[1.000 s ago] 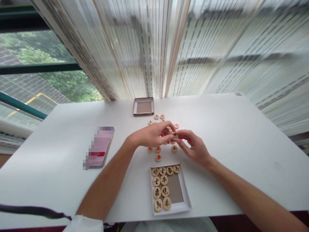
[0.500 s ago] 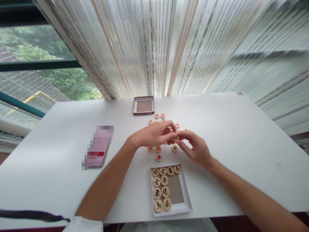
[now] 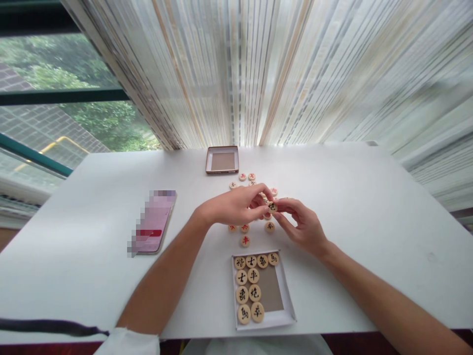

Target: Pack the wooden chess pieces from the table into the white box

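Observation:
My left hand [image 3: 236, 207] and my right hand [image 3: 301, 224] meet above the middle of the white table [image 3: 74, 256], fingers pinched together on one round wooden chess piece [image 3: 272, 206] with a black character. Loose wooden chess pieces [image 3: 244, 240] with red and black characters lie scattered beneath and around both hands. In front of me sits an open white box [image 3: 281, 291] holding several black-character pieces in rows along its left side and top.
A second shallow box with a brown rim [image 3: 222, 159] lies at the table's far side, by the striped curtain [image 3: 295, 74]. A phone [image 3: 153, 228] rests on the left. A window [image 3: 55, 118] shows trees at far left.
The view shifted slightly. Both hands stay together over the loose pieces; the pinched black-character piece now shows more plainly between the fingertips.

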### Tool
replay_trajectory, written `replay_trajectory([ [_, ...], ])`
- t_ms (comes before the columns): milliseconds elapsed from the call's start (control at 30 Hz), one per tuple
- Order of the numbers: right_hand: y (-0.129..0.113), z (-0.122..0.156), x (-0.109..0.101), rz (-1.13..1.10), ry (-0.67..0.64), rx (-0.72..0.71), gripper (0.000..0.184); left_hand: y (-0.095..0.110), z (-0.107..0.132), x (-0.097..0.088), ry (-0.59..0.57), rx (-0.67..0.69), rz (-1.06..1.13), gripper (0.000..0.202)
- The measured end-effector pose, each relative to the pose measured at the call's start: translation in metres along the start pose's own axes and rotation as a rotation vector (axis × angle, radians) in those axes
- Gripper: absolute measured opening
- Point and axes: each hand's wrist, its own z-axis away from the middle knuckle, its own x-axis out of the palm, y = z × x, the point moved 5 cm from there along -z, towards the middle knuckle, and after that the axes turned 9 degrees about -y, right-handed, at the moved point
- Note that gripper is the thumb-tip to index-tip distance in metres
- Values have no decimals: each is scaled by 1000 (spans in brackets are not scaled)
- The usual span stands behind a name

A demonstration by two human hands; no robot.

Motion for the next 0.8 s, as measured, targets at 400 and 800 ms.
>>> replay_trajectory([
  [400,1,1,-3,-20,75,8,26,8,-1,1,36,31,-90,23],
  [800,1,3,-10,26,186,38,12,14,-4,11,35,27,-152,19],
])
